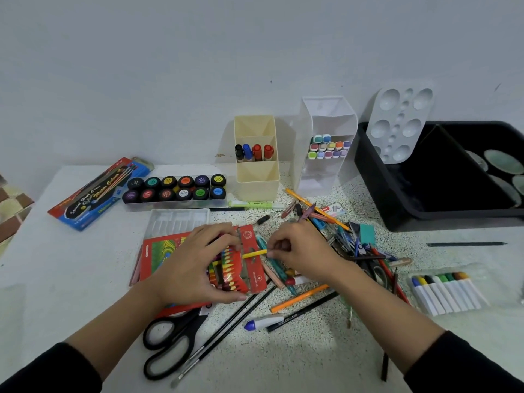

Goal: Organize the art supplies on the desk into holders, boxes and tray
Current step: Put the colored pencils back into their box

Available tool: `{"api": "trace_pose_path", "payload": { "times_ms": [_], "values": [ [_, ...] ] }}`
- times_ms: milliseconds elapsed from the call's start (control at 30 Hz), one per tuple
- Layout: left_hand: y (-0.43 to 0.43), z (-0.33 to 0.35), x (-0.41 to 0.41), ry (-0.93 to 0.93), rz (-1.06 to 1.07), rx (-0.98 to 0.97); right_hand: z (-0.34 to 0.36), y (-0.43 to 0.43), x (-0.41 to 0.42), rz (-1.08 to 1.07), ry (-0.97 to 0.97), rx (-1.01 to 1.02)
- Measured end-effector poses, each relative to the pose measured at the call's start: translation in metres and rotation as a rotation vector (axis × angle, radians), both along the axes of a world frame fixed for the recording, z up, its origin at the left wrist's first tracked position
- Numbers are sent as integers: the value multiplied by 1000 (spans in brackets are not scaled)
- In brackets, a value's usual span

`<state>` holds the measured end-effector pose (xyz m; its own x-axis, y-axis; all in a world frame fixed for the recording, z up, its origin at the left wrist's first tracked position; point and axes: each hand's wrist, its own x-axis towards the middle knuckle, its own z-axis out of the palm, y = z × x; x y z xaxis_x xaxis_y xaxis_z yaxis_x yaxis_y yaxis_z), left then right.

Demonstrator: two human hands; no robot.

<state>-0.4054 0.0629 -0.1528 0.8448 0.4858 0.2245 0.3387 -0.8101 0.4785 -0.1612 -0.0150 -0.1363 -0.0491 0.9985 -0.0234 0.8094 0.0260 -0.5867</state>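
We find the left hand (pixel 195 268) curled over the red crayon box (pixel 161 251), thumb on its near edge and fingers on its far edge. We read that grip as a brace: it stops the box sliding and turns its open right end toward the other hand. The right hand (pixel 303 251) pinches a yellow crayon (pixel 254 253) between thumb and fingertip, with the other fingers tucked in. The crayon lies level, its left end at the box's raised red flap (pixel 252 242) and aimed at the row of crayons inside, so we judge it is being fed into the box.

The box sits at the near middle of the desk (pixel 283 364), with the scissors (pixel 170 344) just on its near side. Right of the right hand lies a loose pile of pens and pencils (pixel 340 242), which we take to be unsorted.

At the far side, against the wall, stand a cream holder (pixel 256 185) with four markers and a white holder (pixel 306 137) with pastel-capped ones. At far right a black tray (pixel 411 199) has a palette (pixel 397 123) leaning in it. We think they are set back there to leave the near desk free for sorting
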Motion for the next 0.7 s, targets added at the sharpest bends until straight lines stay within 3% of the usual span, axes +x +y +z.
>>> {"api": "trace_pose_path", "payload": {
  "times_ms": [100, 267, 467, 700],
  "values": [
    [0, -1, 0, 2, -7, 3, -4, 0, -7, -25, 56, 18],
    [0, -2, 1, 5, -14, 15, -5, 4, -25, 72, -72, 98],
    [0, -6, 2, 1, -26, 20, -7, 9, -24, 13, 10, 58],
    [1, -8, 4, -29, -26, 5, -9, 18, -38, 59, -26, 56]
  ]
}}
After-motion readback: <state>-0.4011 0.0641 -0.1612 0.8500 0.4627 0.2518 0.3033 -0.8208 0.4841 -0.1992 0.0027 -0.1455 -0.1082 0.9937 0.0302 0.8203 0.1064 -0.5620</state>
